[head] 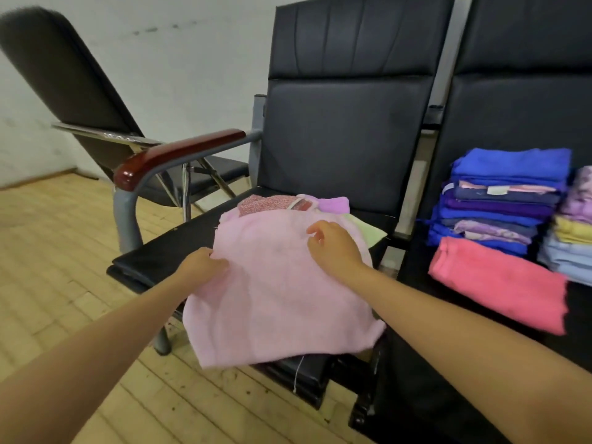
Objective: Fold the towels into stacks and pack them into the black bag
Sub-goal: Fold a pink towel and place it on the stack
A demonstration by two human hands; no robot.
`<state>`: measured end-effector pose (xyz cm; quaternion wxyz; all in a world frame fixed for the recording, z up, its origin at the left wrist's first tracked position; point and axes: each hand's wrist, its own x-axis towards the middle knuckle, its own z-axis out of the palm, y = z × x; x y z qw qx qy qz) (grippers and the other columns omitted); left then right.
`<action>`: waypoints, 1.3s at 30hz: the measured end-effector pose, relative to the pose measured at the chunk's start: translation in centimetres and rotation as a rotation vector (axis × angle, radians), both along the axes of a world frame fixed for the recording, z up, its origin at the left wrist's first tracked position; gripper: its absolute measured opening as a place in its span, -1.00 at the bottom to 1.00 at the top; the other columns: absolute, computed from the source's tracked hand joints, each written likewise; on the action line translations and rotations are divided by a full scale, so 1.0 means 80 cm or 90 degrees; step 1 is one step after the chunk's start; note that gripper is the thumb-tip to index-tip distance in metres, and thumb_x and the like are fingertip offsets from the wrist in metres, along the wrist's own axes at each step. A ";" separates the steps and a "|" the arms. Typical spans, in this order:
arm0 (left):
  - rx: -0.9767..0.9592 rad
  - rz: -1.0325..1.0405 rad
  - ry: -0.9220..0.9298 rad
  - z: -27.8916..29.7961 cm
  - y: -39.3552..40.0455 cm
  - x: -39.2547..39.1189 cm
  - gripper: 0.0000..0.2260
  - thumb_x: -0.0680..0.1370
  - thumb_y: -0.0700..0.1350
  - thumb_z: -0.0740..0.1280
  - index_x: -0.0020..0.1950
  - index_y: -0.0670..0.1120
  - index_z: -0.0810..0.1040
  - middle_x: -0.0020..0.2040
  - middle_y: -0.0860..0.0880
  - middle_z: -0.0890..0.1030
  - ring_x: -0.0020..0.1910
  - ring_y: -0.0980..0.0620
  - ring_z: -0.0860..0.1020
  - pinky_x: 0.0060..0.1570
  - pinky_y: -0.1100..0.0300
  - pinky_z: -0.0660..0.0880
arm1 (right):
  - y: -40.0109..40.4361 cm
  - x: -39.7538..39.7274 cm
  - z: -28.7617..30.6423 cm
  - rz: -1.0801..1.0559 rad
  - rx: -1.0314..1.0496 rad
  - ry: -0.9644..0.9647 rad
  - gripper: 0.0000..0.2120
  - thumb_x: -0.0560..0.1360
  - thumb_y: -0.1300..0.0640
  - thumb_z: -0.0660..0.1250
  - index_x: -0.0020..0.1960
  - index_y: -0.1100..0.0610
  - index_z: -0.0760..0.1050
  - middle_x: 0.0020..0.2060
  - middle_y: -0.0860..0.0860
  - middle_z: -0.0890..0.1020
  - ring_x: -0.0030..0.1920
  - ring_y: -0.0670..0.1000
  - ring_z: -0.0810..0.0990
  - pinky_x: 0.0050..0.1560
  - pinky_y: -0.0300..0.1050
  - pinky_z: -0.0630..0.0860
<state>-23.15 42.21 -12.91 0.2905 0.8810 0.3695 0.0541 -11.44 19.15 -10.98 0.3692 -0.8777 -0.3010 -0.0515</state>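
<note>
on the black chair seat [166,251], you are spreading a pink towel [275,299]; your left hand [201,264] is pinching its left edge, and your right hand [333,245] is gripping a fold near the top. folded towels [499,200] are sitting stacked on the next seat.
</note>
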 end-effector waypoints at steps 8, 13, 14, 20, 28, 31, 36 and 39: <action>-0.104 0.021 -0.043 0.001 -0.035 -0.094 -0.81 0.55 0.02 0.33 -0.13 -0.09 0.50 -0.08 -0.07 0.54 -0.16 0.03 0.50 -0.12 0.13 0.46 | -0.028 -0.121 -0.018 0.278 -0.275 -0.028 -0.72 0.57 0.01 0.21 0.24 0.06 0.47 0.12 0.03 0.50 0.14 0.05 0.45 0.14 -0.05 0.43; -0.185 -0.022 -0.121 0.009 -0.045 -0.135 -0.90 0.56 -0.04 0.32 0.04 -0.02 0.53 0.03 -0.01 0.55 0.00 0.05 0.51 0.01 0.15 0.48 | -0.040 -0.134 -0.030 0.322 -0.374 -0.103 -0.66 0.61 0.00 0.14 0.35 0.08 0.39 0.23 0.08 0.41 0.21 0.10 0.37 0.20 -0.02 0.36; -0.213 -0.039 -0.104 0.007 -0.047 -0.141 -0.88 0.56 -0.04 0.32 0.07 -0.01 0.53 0.06 -0.02 0.55 0.05 0.02 0.53 0.07 0.12 0.51 | -0.042 -0.133 -0.031 0.321 -0.364 -0.097 -0.66 0.61 0.01 0.14 0.34 0.08 0.39 0.24 0.08 0.41 0.21 0.10 0.37 0.20 -0.04 0.36; -0.323 -0.111 -0.006 -0.011 -0.065 -0.156 -0.74 0.56 0.03 0.33 0.19 -0.07 0.51 0.13 -0.05 0.58 0.09 -0.02 0.60 0.04 0.14 0.59 | -0.053 -0.124 -0.029 0.326 -0.361 -0.063 -0.66 0.62 0.01 0.13 0.35 0.08 0.40 0.25 0.07 0.42 0.22 0.06 0.39 0.25 -0.06 0.36; -0.134 0.007 0.034 -0.021 -0.051 -0.166 -0.87 0.54 -0.18 0.31 0.05 -0.19 0.53 -0.15 -0.12 0.58 -0.27 0.02 0.55 -0.14 0.16 0.59 | -0.073 -0.129 -0.042 0.415 -0.271 -0.252 -0.65 0.50 -0.17 0.32 0.16 0.02 0.51 0.11 -0.06 0.47 0.09 -0.06 0.38 0.06 -0.16 0.29; 0.026 -0.019 0.096 -0.026 -0.059 -0.164 -0.71 0.52 -0.12 0.35 0.22 -0.08 0.41 -0.09 -0.03 0.55 -0.15 0.04 0.55 -0.11 0.18 0.58 | -0.065 -0.138 -0.039 0.427 -0.256 -0.272 -0.78 0.55 -0.03 0.29 0.08 0.08 0.56 0.03 -0.02 0.54 0.03 -0.04 0.44 -0.01 -0.16 0.32; 0.284 -0.258 -0.135 -0.018 -0.089 -0.158 -0.68 0.53 0.10 0.24 0.27 0.09 0.39 0.05 0.07 0.44 0.06 0.09 0.43 -0.01 0.18 0.47 | -0.052 -0.142 -0.028 0.325 -0.175 -0.131 -0.85 0.60 0.05 0.22 0.03 0.10 0.49 -0.09 -0.02 0.59 -0.13 -0.01 0.51 -0.07 -0.08 0.48; 0.304 -0.389 -0.130 -0.017 -0.120 -0.151 -0.59 0.45 0.26 0.16 0.20 0.09 0.44 0.00 0.11 0.47 -0.01 0.13 0.42 -0.01 0.18 0.45 | -0.054 -0.134 -0.027 0.284 -0.122 -0.049 -0.90 0.59 0.07 0.24 0.02 0.09 0.48 -0.11 -0.02 0.61 -0.12 -0.02 0.55 -0.01 -0.06 0.53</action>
